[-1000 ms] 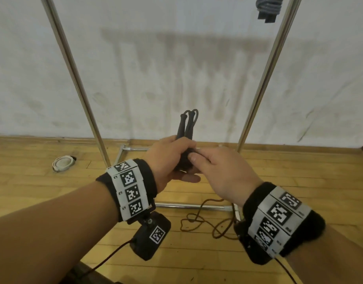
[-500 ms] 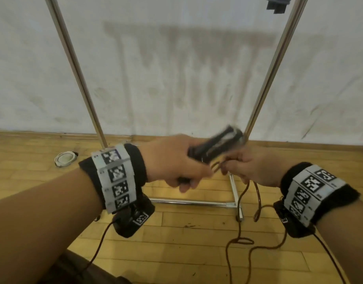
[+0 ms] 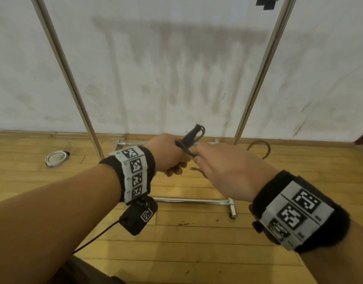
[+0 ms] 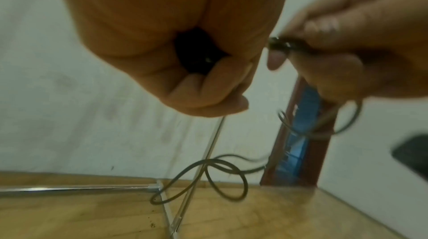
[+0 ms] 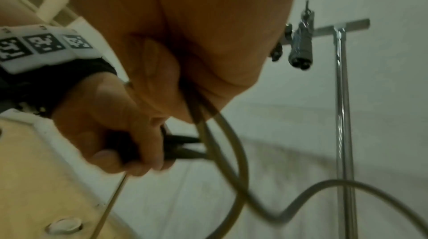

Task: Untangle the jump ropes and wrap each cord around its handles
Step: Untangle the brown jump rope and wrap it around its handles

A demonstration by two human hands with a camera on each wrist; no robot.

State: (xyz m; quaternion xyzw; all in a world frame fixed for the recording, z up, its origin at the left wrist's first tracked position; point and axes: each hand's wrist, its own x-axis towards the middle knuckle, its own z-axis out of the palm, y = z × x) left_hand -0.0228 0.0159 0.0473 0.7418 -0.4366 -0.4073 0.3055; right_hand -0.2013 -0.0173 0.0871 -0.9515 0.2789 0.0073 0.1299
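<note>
Since half a second ago: handles (image 3: 191, 136) tilting back up toward 1 o'clock. Left hand (image 3: 166, 153) clenching around both handles; right hand (image 3: 223, 171) pinching the cord (image 3: 184, 149), pulling it across them. Wrapping barely underway; most cord is trailing toward the floor (image 3: 197, 253).

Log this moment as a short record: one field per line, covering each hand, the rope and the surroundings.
left hand: the left hand grips the black handles, held together, tips pointing up and away
right hand: the right hand pinches the brown cord beside the handles
cord: slack loops hang below the hands
surroundings: metal rack against a white wall, wooden floor
wrapping: unfinished, much cord loose
</note>
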